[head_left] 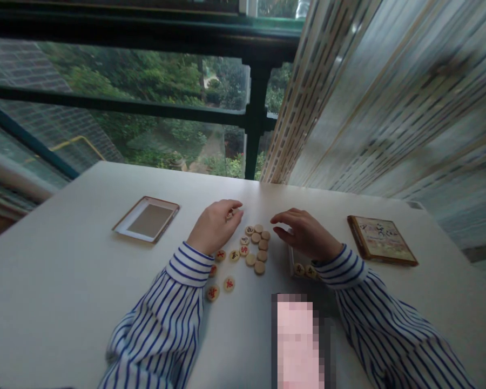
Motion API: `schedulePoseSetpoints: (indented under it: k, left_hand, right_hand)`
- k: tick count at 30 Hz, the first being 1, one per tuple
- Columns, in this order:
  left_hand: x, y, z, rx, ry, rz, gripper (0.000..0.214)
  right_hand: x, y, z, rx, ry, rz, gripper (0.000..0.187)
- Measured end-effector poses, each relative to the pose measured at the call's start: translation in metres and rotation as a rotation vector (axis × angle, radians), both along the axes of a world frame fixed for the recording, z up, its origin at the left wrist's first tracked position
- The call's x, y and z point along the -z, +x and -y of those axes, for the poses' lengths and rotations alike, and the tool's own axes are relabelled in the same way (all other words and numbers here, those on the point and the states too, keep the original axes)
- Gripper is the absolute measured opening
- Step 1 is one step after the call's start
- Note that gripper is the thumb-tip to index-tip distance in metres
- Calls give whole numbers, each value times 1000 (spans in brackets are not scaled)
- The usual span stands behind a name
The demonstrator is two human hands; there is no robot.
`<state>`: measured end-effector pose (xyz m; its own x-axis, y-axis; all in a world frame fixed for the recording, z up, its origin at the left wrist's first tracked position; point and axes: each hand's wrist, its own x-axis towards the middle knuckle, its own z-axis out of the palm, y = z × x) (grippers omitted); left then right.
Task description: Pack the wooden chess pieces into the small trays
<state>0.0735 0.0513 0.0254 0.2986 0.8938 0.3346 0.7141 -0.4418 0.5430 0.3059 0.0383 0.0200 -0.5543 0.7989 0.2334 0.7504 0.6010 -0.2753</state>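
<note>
Head cam's showing my left hand (214, 226) pinching a game piece (229, 215), right hand (306, 232) hovering, fingers parted, over the box (292, 263); loose pieces (244, 250) are lying between them on the counter (81, 275).

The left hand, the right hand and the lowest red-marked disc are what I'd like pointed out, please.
Left hand (213, 226), head view: on its back.
Right hand (311, 233), head view: on its back.
Lowest red-marked disc (213, 293), head view: on its top face.
</note>
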Motion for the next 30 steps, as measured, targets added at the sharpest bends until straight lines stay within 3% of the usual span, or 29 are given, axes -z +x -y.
schedulePoseSetpoints:
  k: [14, 30]
  left_hand:
    - [8, 5, -1, 30, -17, -49, 28]
    - [9, 7, 0, 47, -4, -62, 28]
  right_hand:
    - [8, -7, -2, -147, -112, 228, 18]
    - [16, -6, -7, -159, -135, 271, 26]
